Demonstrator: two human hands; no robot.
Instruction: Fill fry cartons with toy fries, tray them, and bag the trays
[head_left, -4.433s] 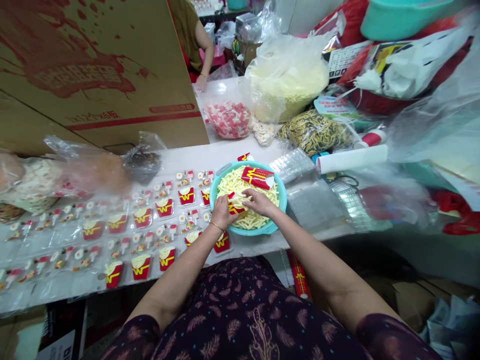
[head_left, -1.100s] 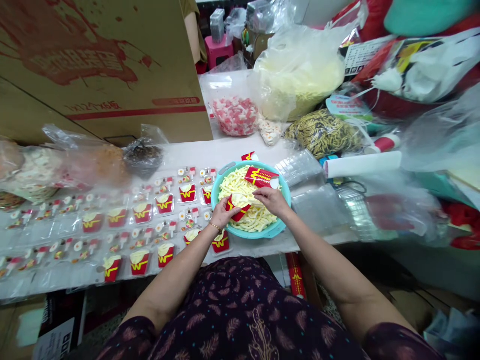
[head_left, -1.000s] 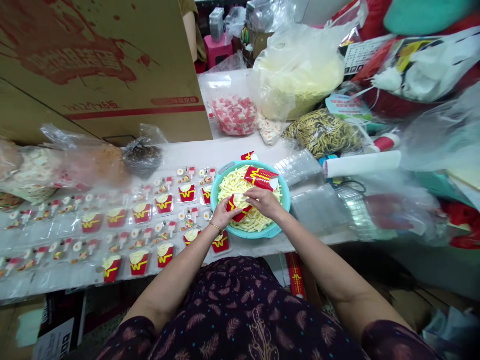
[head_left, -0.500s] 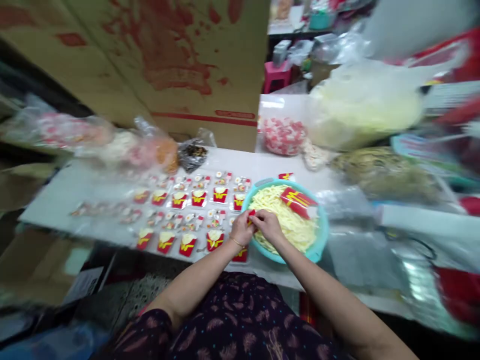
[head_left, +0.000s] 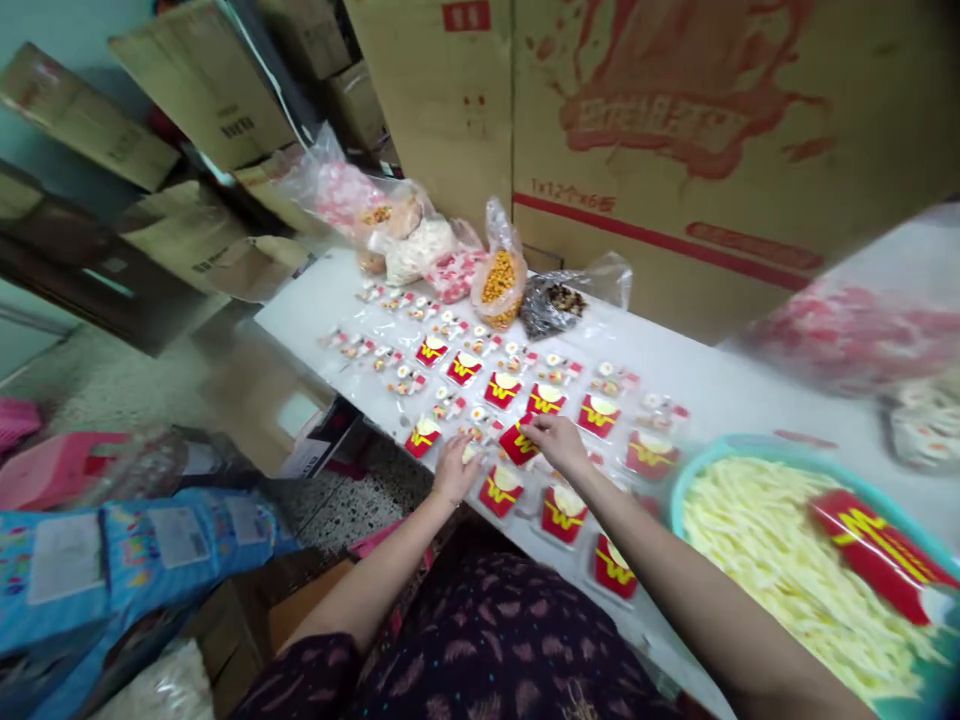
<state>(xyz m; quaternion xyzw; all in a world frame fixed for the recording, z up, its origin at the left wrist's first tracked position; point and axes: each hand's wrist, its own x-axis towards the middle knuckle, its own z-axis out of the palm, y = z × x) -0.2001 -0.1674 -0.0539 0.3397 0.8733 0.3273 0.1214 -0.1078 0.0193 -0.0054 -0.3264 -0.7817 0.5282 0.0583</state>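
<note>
My right hand [head_left: 556, 442] pinches a red fry box [head_left: 519, 440] with a yellow W, tilted over the rows on the table. My left hand [head_left: 456, 470] is just left of it, fingers curled together above the table edge. A pale bit shows at the left fingertips, too small to name. Around both hands lie clear packets of small colourful pieces [head_left: 480, 422] and more red fry boxes with pale tops, such as one box [head_left: 501, 490] in front. On the right is a turquoise basin [head_left: 686, 490] of pale yellow strips [head_left: 780, 570], with a red W packet [head_left: 874, 545] on top.
Along the table's back stand bags, one of orange pieces [head_left: 498, 278] and one of dark pieces [head_left: 556, 302]. A large cardboard box [head_left: 637, 230] rises behind them. Blue packages [head_left: 150, 560] sit at lower left. A pink-and-white bag [head_left: 862, 330] is at back right.
The view has swung left. My hands have moved from above the basin to the rows of packets, left of the basin. The right hand now holds the red fry box there.
</note>
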